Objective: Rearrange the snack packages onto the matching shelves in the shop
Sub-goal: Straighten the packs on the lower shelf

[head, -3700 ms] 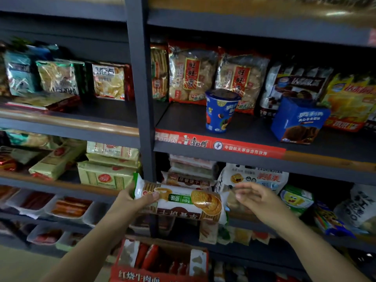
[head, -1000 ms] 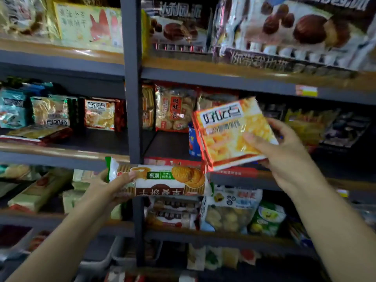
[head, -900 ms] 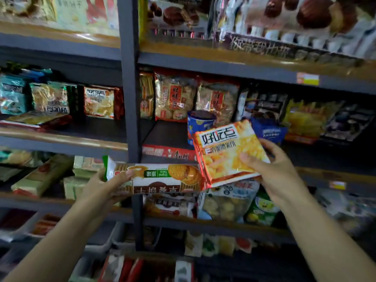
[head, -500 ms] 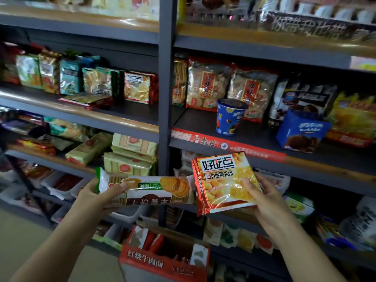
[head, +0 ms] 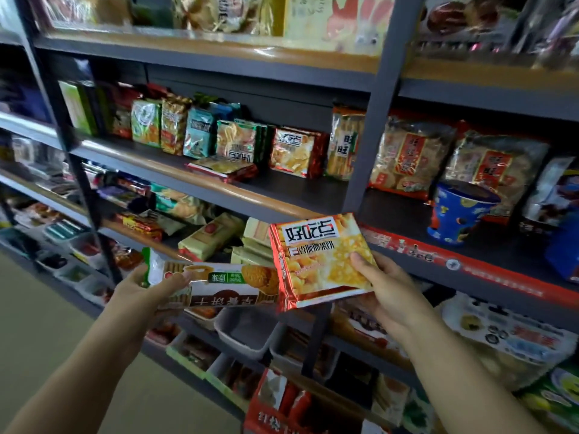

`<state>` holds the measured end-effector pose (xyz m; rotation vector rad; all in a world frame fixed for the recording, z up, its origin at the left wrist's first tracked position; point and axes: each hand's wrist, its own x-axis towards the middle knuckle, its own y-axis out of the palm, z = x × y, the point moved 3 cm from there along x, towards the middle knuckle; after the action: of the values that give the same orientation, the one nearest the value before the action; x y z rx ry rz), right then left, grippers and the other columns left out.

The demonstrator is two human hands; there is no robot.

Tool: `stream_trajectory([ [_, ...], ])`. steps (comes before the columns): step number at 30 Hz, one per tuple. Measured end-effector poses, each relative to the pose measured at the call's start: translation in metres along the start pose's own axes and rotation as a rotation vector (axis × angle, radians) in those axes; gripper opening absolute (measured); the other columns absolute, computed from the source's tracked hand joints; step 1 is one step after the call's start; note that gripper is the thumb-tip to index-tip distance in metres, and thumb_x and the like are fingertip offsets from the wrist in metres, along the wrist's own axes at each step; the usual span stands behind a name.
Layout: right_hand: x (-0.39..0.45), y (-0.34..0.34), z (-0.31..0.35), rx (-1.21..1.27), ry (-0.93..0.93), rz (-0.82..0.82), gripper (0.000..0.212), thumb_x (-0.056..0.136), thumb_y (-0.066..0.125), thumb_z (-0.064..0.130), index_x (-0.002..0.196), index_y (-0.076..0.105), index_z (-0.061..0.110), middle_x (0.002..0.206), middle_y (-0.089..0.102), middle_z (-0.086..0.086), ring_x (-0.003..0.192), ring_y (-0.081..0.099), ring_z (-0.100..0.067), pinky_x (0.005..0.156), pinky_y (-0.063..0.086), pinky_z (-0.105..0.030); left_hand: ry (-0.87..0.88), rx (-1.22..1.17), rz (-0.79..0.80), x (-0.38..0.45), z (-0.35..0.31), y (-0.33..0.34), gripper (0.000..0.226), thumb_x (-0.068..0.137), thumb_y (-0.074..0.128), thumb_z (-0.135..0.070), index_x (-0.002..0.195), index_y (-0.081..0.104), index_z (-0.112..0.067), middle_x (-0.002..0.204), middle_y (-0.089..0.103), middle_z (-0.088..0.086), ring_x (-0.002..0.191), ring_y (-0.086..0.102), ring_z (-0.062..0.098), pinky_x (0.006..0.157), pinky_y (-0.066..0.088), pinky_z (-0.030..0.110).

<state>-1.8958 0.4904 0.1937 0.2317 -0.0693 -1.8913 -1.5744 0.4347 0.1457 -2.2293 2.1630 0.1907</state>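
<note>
My left hand (head: 147, 289) grips the left end of a long white and brown biscuit pack (head: 225, 285), held level in front of the shelves. My right hand (head: 383, 288) pinches a square red and yellow snack pack (head: 316, 261) by its right edge, thumb on its front. The two packs overlap slightly at the middle. A matching red and yellow pack (head: 294, 151) stands on the left bay's middle shelf (head: 200, 180), beside green and teal packs.
A dark upright post (head: 371, 133) divides the two bays. The right bay holds rice cracker bags (head: 410, 155) and a blue cup (head: 457, 213). Flat green packs (head: 210, 238) lie on the lower left shelf. A red carton (head: 282, 405) sits low down.
The view has swung left and slightly up, showing more of the left bay. Both hands keep their packs; the red and yellow pack came down from the upper shelf to beside the biscuit pack.
</note>
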Motion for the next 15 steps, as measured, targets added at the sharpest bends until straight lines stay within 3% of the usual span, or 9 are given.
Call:
stream_trajectory([
  [3, 0.035, 0.054, 0.012, 0.031, -0.076, -0.029, 0.015, 0.093, 0.057, 0.017, 0.106, 0.063, 0.013, 0.092, 0.072, -0.003, 0.074, 0.07, -0.012, 0.062, 0.058, -0.025, -0.005, 0.026, 0.041, 0.041, -0.002, -0.025, 0.073, 0.061, 0.078, -0.03, 0.125, 0.05, -0.011, 0.104, 0.069, 0.016, 0.088, 0.068, 0.033, 0.08, 0.053, 0.043],
  [5, 0.067, 0.09, 0.024, 0.053, -0.139, -0.093, 0.016, 0.093, 0.057, 0.016, 0.108, 0.062, 0.011, 0.093, 0.071, -0.003, 0.074, 0.069, -0.011, 0.064, 0.059, -0.027, -0.011, 0.045, 0.074, 0.073, -0.006, -0.046, 0.094, 0.054, 0.087, -0.04, 0.133, 0.043, -0.013, 0.113, 0.065, 0.015, 0.091, 0.068, 0.032, 0.082, 0.054, 0.043],
  [7, 0.105, 0.121, 0.038, 0.066, -0.212, -0.179, 0.018, 0.094, 0.058, 0.017, 0.11, 0.061, 0.011, 0.099, 0.07, -0.004, 0.081, 0.069, -0.014, 0.072, 0.059, -0.032, -0.038, 0.07, 0.099, 0.104, -0.015, -0.069, 0.104, 0.043, 0.088, -0.05, 0.131, 0.044, -0.015, 0.117, 0.063, 0.013, 0.094, 0.068, 0.031, 0.085, 0.053, 0.045],
  [9, 0.141, 0.146, 0.052, 0.04, -0.264, -0.268, 0.023, 0.092, 0.061, 0.023, 0.114, 0.059, 0.015, 0.109, 0.068, -0.003, 0.096, 0.067, -0.019, 0.086, 0.054, -0.041, -0.036, 0.099, 0.117, 0.132, -0.028, -0.09, 0.097, 0.044, 0.088, -0.052, 0.124, 0.047, -0.017, 0.12, 0.061, 0.011, 0.097, 0.065, 0.032, 0.089, 0.05, 0.049],
  [11, 0.176, 0.16, 0.062, 0.019, -0.264, -0.373, 0.027, 0.09, 0.063, 0.027, 0.113, 0.055, 0.016, 0.109, 0.065, 0.0, 0.098, 0.063, -0.02, 0.09, 0.052, -0.042, 0.004, 0.103, 0.13, 0.161, -0.041, -0.107, 0.107, 0.033, 0.088, -0.059, 0.123, 0.049, -0.015, 0.12, 0.063, 0.01, 0.099, 0.065, 0.033, 0.09, 0.05, 0.049],
  [13, 0.204, 0.165, 0.067, -0.012, -0.221, -0.454, 0.021, 0.091, 0.062, 0.025, 0.107, 0.051, 0.018, 0.099, 0.063, 0.001, 0.088, 0.063, -0.019, 0.081, 0.054, -0.036, 0.027, 0.091, 0.146, 0.186, -0.051, -0.117, 0.117, 0.026, 0.087, -0.062, 0.126, 0.049, -0.015, 0.117, 0.065, 0.012, 0.094, 0.069, 0.03, 0.085, 0.053, 0.045],
  [15, 0.226, 0.168, 0.064, -0.074, -0.139, -0.492, 0.027, 0.09, 0.063, 0.024, 0.113, 0.053, 0.016, 0.106, 0.066, -0.003, 0.088, 0.066, -0.021, 0.08, 0.056, -0.038, 0.034, 0.056, 0.19, 0.206, -0.055, -0.122, 0.113, 0.033, 0.089, -0.054, 0.129, 0.047, -0.012, 0.118, 0.064, 0.016, 0.084, 0.072, 0.024, 0.073, 0.055, 0.035],
])
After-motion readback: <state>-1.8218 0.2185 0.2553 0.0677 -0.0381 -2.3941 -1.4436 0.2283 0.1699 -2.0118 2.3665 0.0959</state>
